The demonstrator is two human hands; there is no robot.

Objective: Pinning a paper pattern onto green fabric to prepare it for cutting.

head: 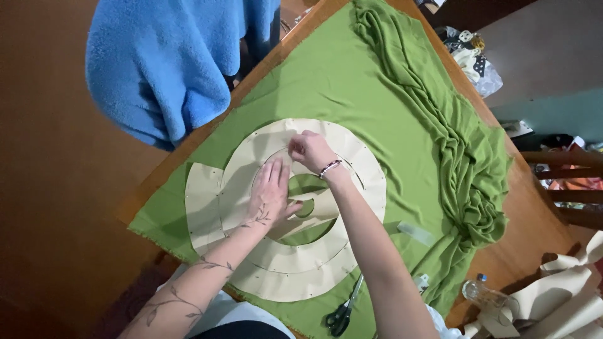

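Note:
A beige ring-shaped paper pattern (242, 160) lies on green fabric (352, 81) spread over a wooden table (540, 220). My left hand (270, 191) presses flat on the pattern's inner ring, fingers spread. Just above it, my right hand (309, 150) has its fingertips pinched together at the inner edge of the ring; whatever it pinches is too small to make out. A bead bracelet sits on the right wrist.
Black-handled scissors (342, 314) lie at the fabric's near edge under my right forearm. Excess green fabric is bunched along the right side (465, 163). A blue fleece (163, 63) hangs at the table's far left. A plastic bottle (480, 292) and beige paper pieces (559, 295) sit at right.

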